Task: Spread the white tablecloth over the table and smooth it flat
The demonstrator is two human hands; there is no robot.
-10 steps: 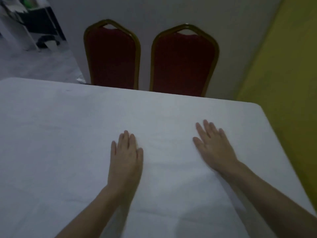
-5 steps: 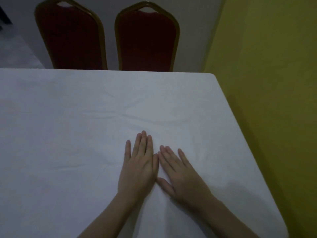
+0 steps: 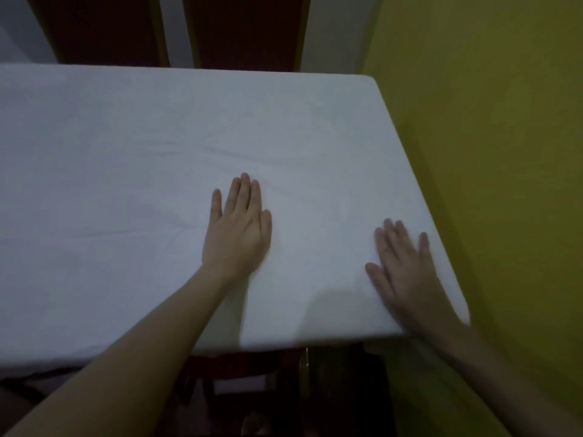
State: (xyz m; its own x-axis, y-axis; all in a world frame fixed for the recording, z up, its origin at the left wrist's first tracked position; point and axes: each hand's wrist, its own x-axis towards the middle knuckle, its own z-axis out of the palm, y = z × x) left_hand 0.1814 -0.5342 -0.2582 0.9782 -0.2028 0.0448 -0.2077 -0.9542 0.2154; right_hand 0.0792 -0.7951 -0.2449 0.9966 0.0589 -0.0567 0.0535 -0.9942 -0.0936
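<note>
The white tablecloth [image 3: 126,146] is lying over the whole table, the left hand [image 3: 238,225] pressing flat on it, fingers straight. The right hand [image 3: 405,266], flat and open too, is sliding away from the left, out to four o'clock by the edge, likely pushing creases off; no container is showing.
</note>
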